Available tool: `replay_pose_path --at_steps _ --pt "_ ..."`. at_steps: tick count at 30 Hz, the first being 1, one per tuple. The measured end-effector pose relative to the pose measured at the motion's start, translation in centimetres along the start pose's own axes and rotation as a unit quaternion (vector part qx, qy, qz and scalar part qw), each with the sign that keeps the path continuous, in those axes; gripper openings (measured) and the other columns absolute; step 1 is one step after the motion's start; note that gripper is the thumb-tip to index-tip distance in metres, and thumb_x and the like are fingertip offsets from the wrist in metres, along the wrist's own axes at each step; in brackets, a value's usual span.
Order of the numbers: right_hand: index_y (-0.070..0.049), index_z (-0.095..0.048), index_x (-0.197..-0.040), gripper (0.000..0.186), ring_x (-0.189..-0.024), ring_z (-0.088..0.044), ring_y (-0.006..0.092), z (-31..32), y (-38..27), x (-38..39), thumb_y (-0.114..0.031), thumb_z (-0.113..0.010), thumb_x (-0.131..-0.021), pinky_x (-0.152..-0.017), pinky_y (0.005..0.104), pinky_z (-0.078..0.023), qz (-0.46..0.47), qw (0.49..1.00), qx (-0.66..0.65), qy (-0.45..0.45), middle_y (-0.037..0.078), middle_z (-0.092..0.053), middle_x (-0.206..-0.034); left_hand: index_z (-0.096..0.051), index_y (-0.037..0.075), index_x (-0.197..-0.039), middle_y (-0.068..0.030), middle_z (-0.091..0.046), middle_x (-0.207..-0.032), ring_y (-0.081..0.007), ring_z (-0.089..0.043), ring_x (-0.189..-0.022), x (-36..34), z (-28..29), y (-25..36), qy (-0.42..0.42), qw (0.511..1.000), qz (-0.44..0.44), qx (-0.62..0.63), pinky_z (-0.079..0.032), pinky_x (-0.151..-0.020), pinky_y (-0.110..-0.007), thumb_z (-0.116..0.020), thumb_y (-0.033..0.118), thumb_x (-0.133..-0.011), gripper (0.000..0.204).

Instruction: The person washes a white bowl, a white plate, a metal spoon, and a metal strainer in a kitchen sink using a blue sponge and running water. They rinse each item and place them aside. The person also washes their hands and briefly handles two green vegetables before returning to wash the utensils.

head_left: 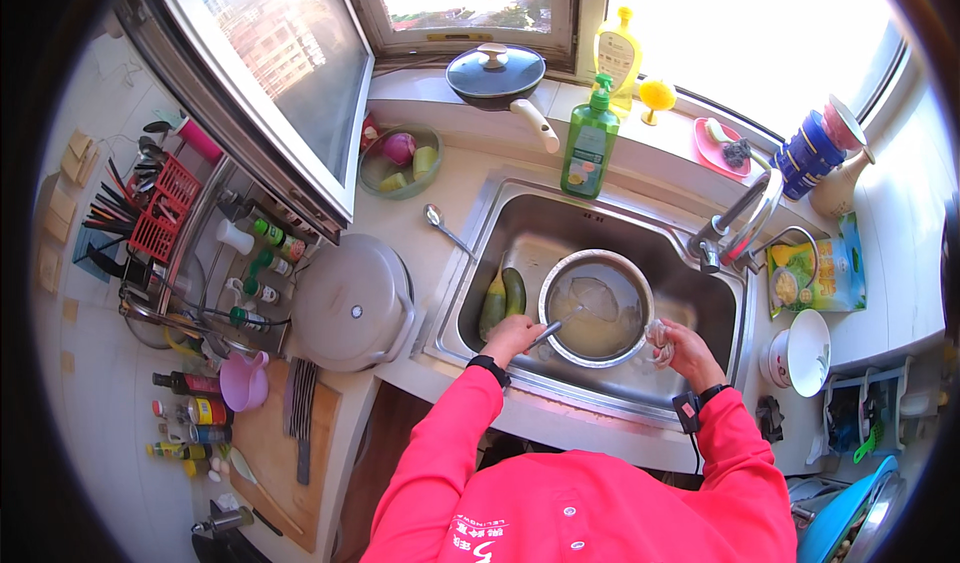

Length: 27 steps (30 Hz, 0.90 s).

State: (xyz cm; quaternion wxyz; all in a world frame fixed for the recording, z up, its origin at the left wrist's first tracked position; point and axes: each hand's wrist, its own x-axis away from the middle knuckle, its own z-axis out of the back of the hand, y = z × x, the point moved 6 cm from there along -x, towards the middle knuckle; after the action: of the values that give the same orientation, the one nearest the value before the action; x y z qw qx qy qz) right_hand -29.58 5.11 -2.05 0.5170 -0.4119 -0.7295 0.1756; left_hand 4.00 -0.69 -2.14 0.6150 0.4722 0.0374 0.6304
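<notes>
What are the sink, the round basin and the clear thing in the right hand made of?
Sink: probably stainless steel; satin grey, softly reflective. Round basin: likely polished metal; its rim gleams silver. Clear thing in the right hand: glass or plastic; see-through with glints, can't say which.

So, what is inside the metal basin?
The basin holds cloudy liquid and the round head of a utensil in the left hand. The bottom beneath is hidden.

Left grip (512,339) on utensil (549,333) over bowl (597,255); right grip (692,355): clear cup (657,344)
</notes>
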Motion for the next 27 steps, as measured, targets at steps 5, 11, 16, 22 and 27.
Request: replay_pose_path --at_steps 5,11,16,22,27 --pt "0.000 -0.034 -0.133 0.043 -0.095 -0.059 0.0243 0.6 0.6 -0.3 -0.010 -0.040 -0.092 -0.068 0.0337 -0.052 -0.005 1.000 -0.021 -0.018 0.014 -0.055 -0.112 -0.067 0.009 -0.081 -0.0087 -0.064 -0.068 -0.0257 -0.063 -0.068 0.1 -0.2 0.5 0.001 0.998 0.002 -0.057 -0.046 -0.066 -0.039 -0.052 0.051 -0.081 0.045" --pt "-0.002 -0.036 -0.132 0.041 -0.088 -0.059 0.0250 1.3 1.3 -0.6 -0.011 -0.040 -0.092 -0.066 0.0351 -0.053 -0.012 0.999 -0.045 -0.002 0.014 -0.057 -0.106 -0.068 0.009 -0.080 -0.0125 -0.065 -0.075 -0.0293 -0.063 -0.074 0.2 -0.6 0.6 0.065 0.990 -0.059 -0.111 -0.047 -0.064 -0.039 -0.069 0.048 -0.068 0.041" --pt "-0.004 -0.036 -0.132 0.041 -0.086 -0.059 0.0251 1.7 1.6 -0.4 -0.011 -0.041 -0.092 -0.065 0.0369 -0.053 -0.020 0.998 -0.057 0.009 0.014 -0.057 -0.105 -0.066 0.009 -0.087 -0.0131 -0.066 -0.080 -0.0304 -0.063 -0.078 -0.1 -1.3 0.4 0.086 0.984 -0.114 -0.109 -0.047 -0.069 -0.042 -0.070 0.032 -0.067 0.031" --pt "-0.001 -0.034 -0.132 0.042 -0.088 -0.059 0.0257 3.4 2.6 -0.3 -0.011 -0.041 -0.092 -0.064 0.0356 -0.051 -0.016 0.999 -0.032 0.035 0.015 -0.056 -0.107 -0.064 0.010 -0.097 -0.0128 -0.065 -0.088 -0.0309 -0.062 -0.085 0.0 -2.0 0.4 0.067 0.987 -0.089 -0.117 -0.048 -0.073 -0.042 -0.066 0.027 -0.072 0.030" --pt "0.002 -0.029 -0.135 0.046 -0.089 -0.059 0.0252 4.5 4.2 0.1 -0.009 -0.041 -0.092 -0.065 0.0344 -0.049 -0.026 0.999 -0.002 0.026 0.015 -0.055 -0.110 -0.064 0.010 -0.099 -0.0133 -0.065 -0.089 -0.0321 -0.061 -0.087 0.6 -2.6 0.3 0.052 0.989 -0.064 -0.120 -0.048 -0.076 -0.042 -0.064 0.023 -0.074 0.029"
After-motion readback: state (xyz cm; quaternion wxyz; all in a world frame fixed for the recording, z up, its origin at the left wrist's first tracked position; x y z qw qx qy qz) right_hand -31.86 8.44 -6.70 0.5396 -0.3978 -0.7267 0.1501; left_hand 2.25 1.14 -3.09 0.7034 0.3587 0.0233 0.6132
